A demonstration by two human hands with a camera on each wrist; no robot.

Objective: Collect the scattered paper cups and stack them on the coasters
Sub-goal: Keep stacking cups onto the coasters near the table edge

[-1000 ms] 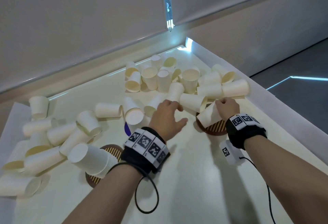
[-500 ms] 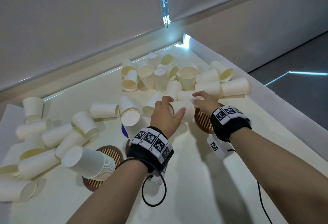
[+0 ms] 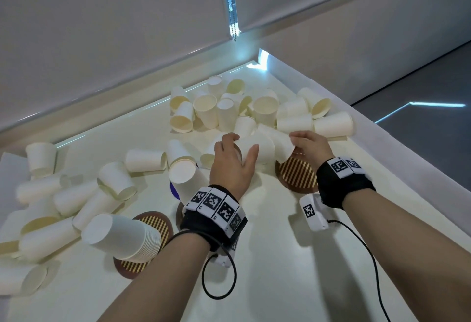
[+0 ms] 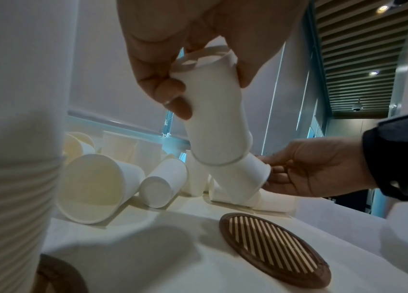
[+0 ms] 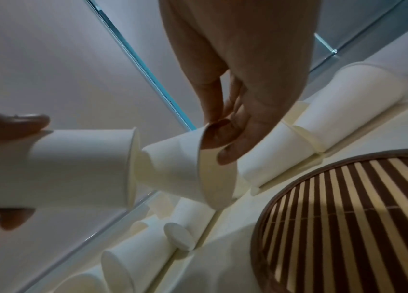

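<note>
My left hand [image 3: 240,147] grips a white paper cup [image 3: 257,149] on its side, mouth towards the right. My right hand [image 3: 295,143] pinches the rim of a second cup [image 3: 279,143], whose base sits in the first cup's mouth [image 5: 133,168]. Both cups hang just above and behind a striped round coaster [image 3: 297,175]. A leaning cup stack [image 3: 122,237] rests on another striped coaster [image 3: 155,224]. A taller stack [image 3: 183,176] stands by my left wrist. Several loose cups [image 3: 224,110] lie behind the hands.
More loose cups [image 3: 63,199] lie scattered over the left side of the white table [image 3: 267,258]. A raised ledge [image 3: 382,143] borders the table on the right, and a wall ledge runs along the back. A wrist-camera cable [image 3: 219,283] loops near the front.
My left hand has closed round a cup. My right hand has lifted its cup off the right coaster and pushed its base into the left cup's mouth.
</note>
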